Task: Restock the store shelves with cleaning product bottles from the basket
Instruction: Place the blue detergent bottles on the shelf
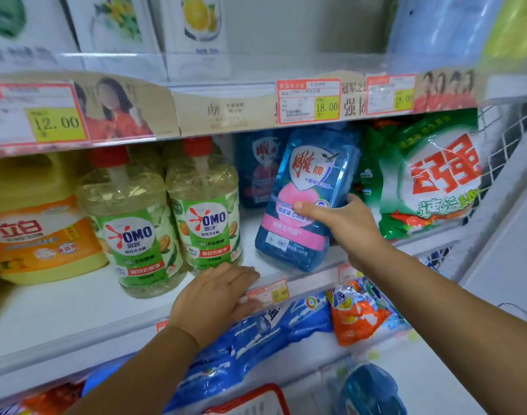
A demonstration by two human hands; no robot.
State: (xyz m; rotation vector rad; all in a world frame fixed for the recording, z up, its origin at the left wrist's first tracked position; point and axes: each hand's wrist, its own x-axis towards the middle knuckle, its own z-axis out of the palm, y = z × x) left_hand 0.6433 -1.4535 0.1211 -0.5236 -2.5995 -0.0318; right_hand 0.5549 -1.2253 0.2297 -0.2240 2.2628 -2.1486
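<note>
A person restocks the middle shelf [76,310], with the placing step seemingly in hand. Between a green bag [430,175] and 2 OMO bottles [136,232], a blue bottle [304,187] leans tilted, its base at the shelf front. Next it likely needs pushing back upright. The right hand [346,223] grasps its lower side; the left hand [217,295] lies flat, fingers straight, on the shelf lip.

Both forearms extended, left hand [214,298] palm-down, fingers straight, right hand [343,226] higher, fingers curled round blue bottle [313,175].
</note>
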